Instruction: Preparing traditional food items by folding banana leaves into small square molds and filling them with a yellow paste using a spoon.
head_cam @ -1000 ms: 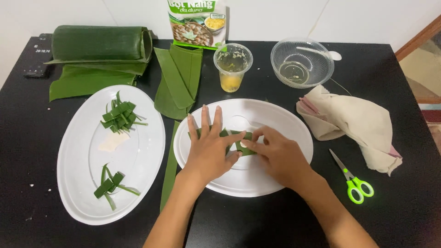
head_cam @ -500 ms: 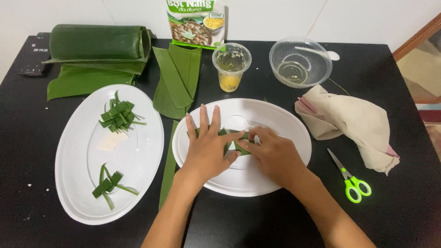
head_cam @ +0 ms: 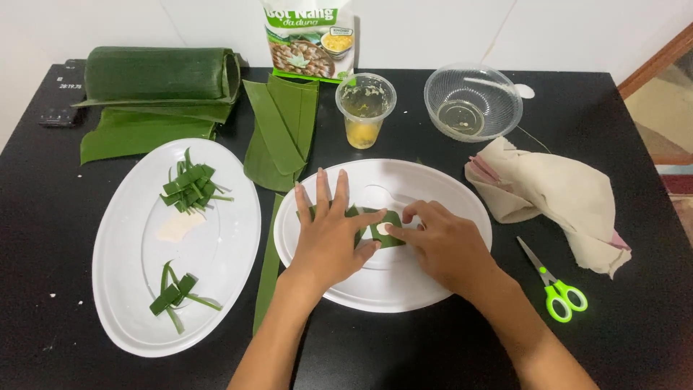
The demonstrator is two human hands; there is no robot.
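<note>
On the white oval plate (head_cam: pixel 433 289) in front of me lies a folded green leaf strip (head_cam: pixel 386 227) with a bit of white filling showing. My left hand (head_cam: pixel 332 231) presses flat on the leaf's left part, fingers spread, thumb on the fold. My right hand (head_cam: pixel 440 242) pinches the leaf's right end with thumb and forefinger. Most of the leaf is hidden under both hands.
A second white plate (head_cam: pixel 130 303) at left holds two folded leaf parcels (head_cam: pixel 189 186) and a white lump (head_cam: pixel 177 227). Behind are a rolled banana leaf (head_cam: pixel 155 72), cut leaf pieces (head_cam: pixel 281 126), a plastic cup (head_cam: pixel 365 108), a clear bowl (head_cam: pixel 473 101), a food pouch (head_cam: pixel 310 36). A cloth (head_cam: pixel 556 191) and green-handled scissors (head_cam: pixel 556 285) lie at right.
Both hands stay on the leaf; my fingers have shifted slightly, and the fold between the thumbs now shows a white spot of filling.
</note>
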